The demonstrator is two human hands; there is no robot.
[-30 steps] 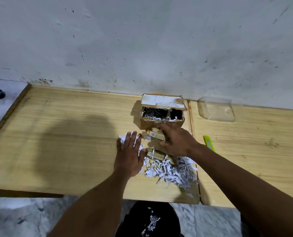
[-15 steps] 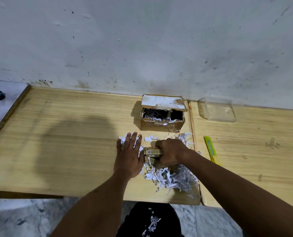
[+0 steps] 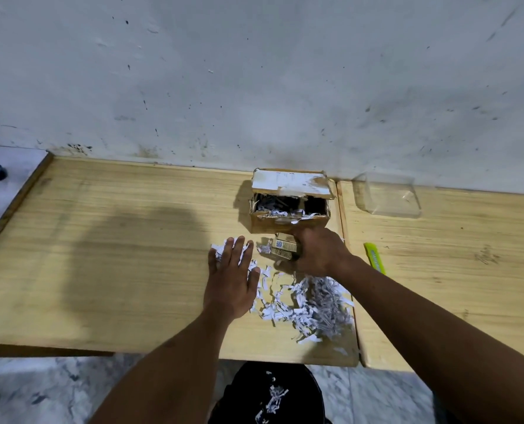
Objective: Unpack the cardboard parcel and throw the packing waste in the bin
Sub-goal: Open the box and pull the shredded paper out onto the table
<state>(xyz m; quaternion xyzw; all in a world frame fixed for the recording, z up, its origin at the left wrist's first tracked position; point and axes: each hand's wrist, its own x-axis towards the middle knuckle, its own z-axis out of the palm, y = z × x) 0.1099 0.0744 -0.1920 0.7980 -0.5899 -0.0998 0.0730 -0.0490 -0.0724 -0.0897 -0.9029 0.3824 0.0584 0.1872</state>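
Our left hand [image 3: 231, 280] lies flat, fingers apart, on shreds [image 3: 309, 304] near the table [image 3: 101, 270] edge, with bare wood at nine o'clock; our right hand [image 3: 318, 255] clamps small boxes [image 3: 283, 249] beside the parcel [image 3: 289, 206].

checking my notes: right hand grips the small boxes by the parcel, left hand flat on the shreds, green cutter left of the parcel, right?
The cutter's side is wrong. The head view shows the green cutter right of the parcel, beyond the right hand. The rest stands.

A scuffed, speckled white wall [image 3: 254, 87] rises behind two light wooden surfaces [image 3: 117, 255] set edge to edge, above a grey marbled floor [image 3: 40, 393].
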